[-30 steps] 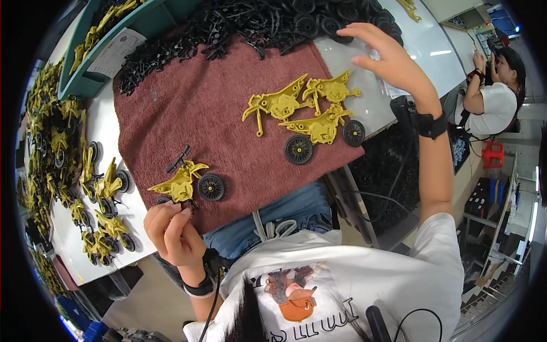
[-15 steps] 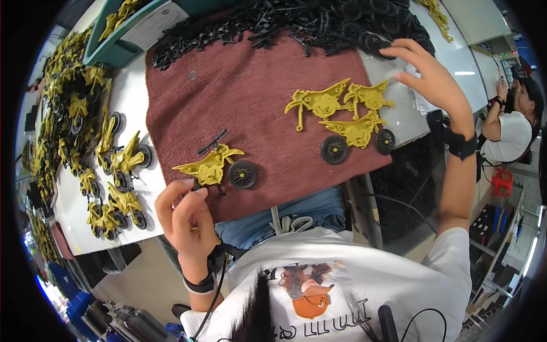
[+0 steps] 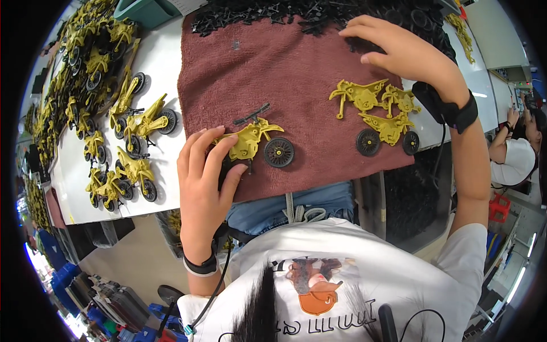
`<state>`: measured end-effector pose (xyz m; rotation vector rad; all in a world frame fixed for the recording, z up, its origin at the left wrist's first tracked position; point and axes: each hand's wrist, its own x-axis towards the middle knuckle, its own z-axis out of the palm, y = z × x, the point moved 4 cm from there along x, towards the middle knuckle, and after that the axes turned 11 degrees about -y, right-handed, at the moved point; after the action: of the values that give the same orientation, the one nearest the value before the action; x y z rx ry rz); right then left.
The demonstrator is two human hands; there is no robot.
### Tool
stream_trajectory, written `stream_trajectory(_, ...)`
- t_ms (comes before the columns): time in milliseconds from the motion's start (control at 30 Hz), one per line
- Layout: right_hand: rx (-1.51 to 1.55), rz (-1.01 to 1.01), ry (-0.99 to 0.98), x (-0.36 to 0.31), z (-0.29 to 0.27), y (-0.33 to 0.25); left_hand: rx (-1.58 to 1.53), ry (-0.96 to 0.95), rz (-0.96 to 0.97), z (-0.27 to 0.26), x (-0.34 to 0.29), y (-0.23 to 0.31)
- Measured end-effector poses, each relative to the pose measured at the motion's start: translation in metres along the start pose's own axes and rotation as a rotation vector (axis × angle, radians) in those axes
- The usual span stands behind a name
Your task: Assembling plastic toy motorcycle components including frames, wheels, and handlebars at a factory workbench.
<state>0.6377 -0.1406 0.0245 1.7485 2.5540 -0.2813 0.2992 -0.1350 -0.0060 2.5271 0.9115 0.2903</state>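
On the red-brown cloth (image 3: 273, 74), a yellow toy motorcycle (image 3: 246, 143) lies on its side with black handlebars and one black spoked wheel (image 3: 279, 152) at its right end. My left hand (image 3: 202, 171) is closed around its tail end, the fingers over the yellow body and the thumb below; that end is partly hidden. At the far side of the cloth, my right hand (image 3: 399, 51) has its fingers and thumb curved about a dark piece that looks like a black wheel (image 3: 360, 44), mostly covered by the hand.
Toward the right of the cloth lie a yellow body with two wheels (image 3: 388, 130) and two bare yellow bodies (image 3: 364, 96). A heap of black parts (image 3: 273, 14) runs along the back. Finished-looking toy motorcycles (image 3: 137, 171) crowd the left table. A teal bin (image 3: 145, 14) stands behind.
My right hand has moved left from the wheel heap over the cloth. My left fingers have come onto the toy motorcycle's tail. The whole view has shifted.
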Motion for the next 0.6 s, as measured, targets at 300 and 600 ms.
stream_trajectory(300, 0.333, 0.126, -0.200, -0.041, 0.002, -0.067, -0.046, -0.048, 0.054, -0.006, -0.001, -0.007)
stream_trajectory(600, 0.135, 0.094, 0.059, -0.016, -0.012, -0.083, -0.084, 0.007, 0.037, -0.018, -0.004, -0.010)
